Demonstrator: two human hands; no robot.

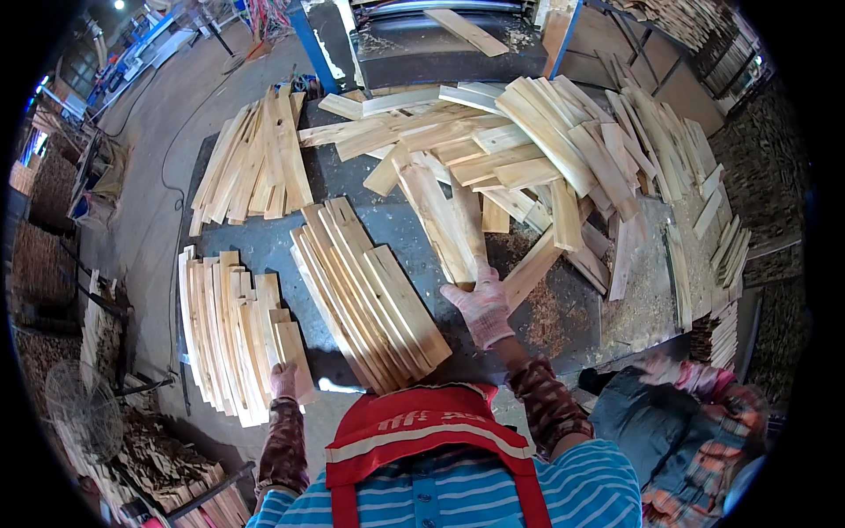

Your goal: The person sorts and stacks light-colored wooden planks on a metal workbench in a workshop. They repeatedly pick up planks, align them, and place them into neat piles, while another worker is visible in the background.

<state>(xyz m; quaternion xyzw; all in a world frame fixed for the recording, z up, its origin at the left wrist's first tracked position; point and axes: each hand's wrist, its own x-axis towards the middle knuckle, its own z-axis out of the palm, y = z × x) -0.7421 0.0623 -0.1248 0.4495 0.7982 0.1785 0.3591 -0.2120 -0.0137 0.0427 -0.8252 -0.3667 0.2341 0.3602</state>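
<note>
Wearing pale work gloves, both hands work over a dark metal table (264, 242) strewn with sawn wood slats. Left hand (284, 380) rests on the near end of the left stack of slats (231, 339) at the table's front-left corner, fingers curled over a board end. Right hand (481, 305) reaches forward, fingers closed on the near end of a long slat (444, 224) lying lengthwise mid-table. Between the hands sits a fanned row of slats (370, 295). Sawdust (546, 317) just right of the right hand. Farther back, another stack (255, 163) at left, a big loose heap of slats (546, 141) at right. Beyond that, a dark machine bed (414, 48) with one board on it.
</note>
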